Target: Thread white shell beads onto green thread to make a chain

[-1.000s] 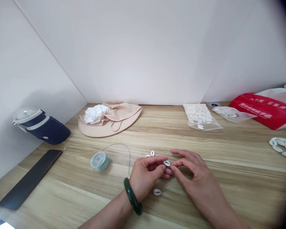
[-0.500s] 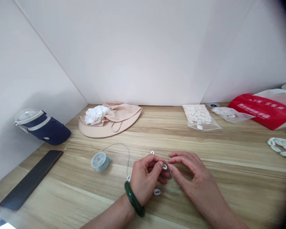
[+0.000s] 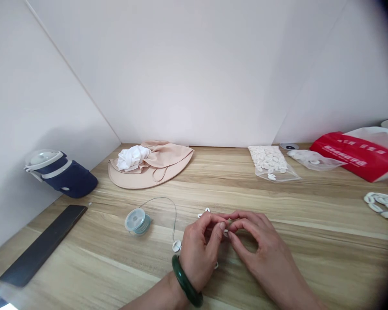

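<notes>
Head view: the left grip [image 3: 198, 254] and right grip [image 3: 265, 254] are close together, pinching a small white shell [image 3: 225, 233] half hidden between them. A thin thread [image 3: 173, 224] lies just left of them. Slow, steady fingers should stop the shell slipping.

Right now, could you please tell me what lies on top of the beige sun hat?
A crumpled white cloth lies on the beige sun hat; whatever is beneath the cloth cannot be seen.
</notes>
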Demonstrator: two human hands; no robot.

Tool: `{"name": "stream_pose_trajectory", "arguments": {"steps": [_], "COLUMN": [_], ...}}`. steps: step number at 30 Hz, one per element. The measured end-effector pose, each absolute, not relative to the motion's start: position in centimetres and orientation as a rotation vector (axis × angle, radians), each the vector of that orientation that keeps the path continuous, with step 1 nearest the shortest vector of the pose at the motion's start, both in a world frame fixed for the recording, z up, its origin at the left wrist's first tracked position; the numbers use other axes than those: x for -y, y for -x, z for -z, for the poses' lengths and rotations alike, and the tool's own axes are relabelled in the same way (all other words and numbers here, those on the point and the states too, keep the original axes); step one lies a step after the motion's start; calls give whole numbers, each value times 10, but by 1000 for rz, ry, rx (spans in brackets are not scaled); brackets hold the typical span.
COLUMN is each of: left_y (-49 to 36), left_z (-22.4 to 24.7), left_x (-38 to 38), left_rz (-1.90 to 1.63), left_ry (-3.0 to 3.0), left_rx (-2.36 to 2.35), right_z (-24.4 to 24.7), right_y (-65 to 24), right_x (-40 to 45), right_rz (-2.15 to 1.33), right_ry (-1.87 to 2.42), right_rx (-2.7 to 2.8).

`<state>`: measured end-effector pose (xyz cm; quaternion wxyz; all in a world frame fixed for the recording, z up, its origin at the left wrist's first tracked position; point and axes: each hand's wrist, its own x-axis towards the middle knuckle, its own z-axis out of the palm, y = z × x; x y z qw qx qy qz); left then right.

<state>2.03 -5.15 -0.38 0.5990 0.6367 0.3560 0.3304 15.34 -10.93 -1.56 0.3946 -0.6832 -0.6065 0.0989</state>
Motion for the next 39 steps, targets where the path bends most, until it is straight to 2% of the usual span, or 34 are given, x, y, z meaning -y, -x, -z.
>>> {"name": "stream_pose_trajectory", "arguments": {"steps": [4, 9, 11, 19, 31, 39], "left_y": [-18, -15, -15, -15, -23, -22], "left_z": [-1, -6, -7, -7, 5, 4], "left_x": [50, 50, 50, 49, 44, 44], "left_rz": [-825, -911, -913, -923, -622, -615], "left_ry": [-1627, -1882, -1881, -1713, -1069, -974], "left_rx": [-832, -825, -827, -803, -584, -632], "right_z": [13, 5, 3, 1, 3, 1], "right_y": [-152, -146, -145, -147, -155, -154], "right_x": [110, 107, 106, 105, 110, 110], "right_rz": [-386, -1157, -1307, -1278, -1339, -1371], "right_ry": [1685, 1449, 1339, 1336, 1022, 1014], "right_rx": [1380, 824, 732, 721, 494, 493]}}
